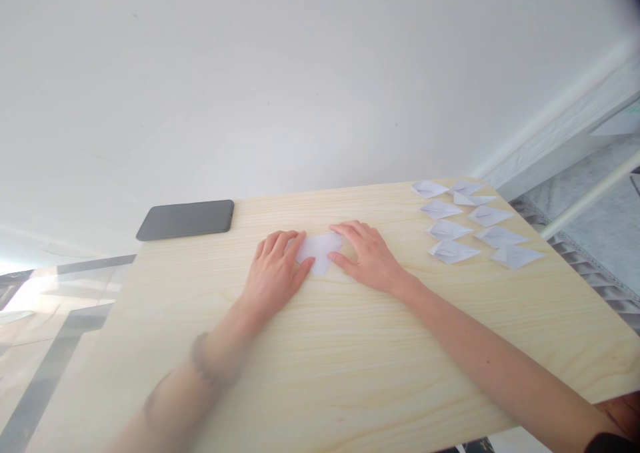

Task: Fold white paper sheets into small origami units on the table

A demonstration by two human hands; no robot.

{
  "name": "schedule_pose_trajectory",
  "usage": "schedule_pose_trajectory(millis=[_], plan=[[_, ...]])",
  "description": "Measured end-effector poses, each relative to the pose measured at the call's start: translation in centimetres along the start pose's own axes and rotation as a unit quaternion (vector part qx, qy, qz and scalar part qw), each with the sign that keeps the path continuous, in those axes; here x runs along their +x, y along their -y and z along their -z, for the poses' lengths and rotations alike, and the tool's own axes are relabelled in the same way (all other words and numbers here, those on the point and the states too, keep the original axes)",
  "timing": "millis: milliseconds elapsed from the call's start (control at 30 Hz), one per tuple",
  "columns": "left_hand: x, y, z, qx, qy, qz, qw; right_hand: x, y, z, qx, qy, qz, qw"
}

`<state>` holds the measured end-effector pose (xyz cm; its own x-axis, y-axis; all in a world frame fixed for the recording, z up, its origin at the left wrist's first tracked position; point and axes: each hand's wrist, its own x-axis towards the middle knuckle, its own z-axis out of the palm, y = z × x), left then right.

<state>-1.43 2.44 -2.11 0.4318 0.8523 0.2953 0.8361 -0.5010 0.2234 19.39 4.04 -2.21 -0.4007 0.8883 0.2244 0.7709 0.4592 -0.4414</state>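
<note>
A small white folded paper (321,249) lies flat near the middle of a light wooden table (350,373). My left hand (277,273) rests palm down on the paper's left part, fingers stretched out over it. My right hand (367,256) lies flat on its right part, fingers spread and thumb touching the paper's lower edge. Both hands press the paper to the tabletop; neither lifts it.
Several finished white folded paper pieces (470,223) lie in two rows at the table's far right corner. A dark grey phone (187,219) lies face down at the far left edge. A white wall stands behind; floor and a white rail (590,196) show at right.
</note>
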Motion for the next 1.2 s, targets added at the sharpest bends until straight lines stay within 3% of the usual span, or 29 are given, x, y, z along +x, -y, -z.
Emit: schedule_pose_trajectory(millis=[400, 1200], plan=[[-0.11, -0.12, -0.14, -0.046, -0.010, 0.015, 0.999, 0.08, -0.56, -0.23, 0.007, 0.014, -0.002, 1.000], [-0.01, -0.23, 0.05, -0.017, -0.005, 0.010, 1.000, -0.01, -0.22, 0.22, 0.079, -0.008, 0.034, 0.996]])
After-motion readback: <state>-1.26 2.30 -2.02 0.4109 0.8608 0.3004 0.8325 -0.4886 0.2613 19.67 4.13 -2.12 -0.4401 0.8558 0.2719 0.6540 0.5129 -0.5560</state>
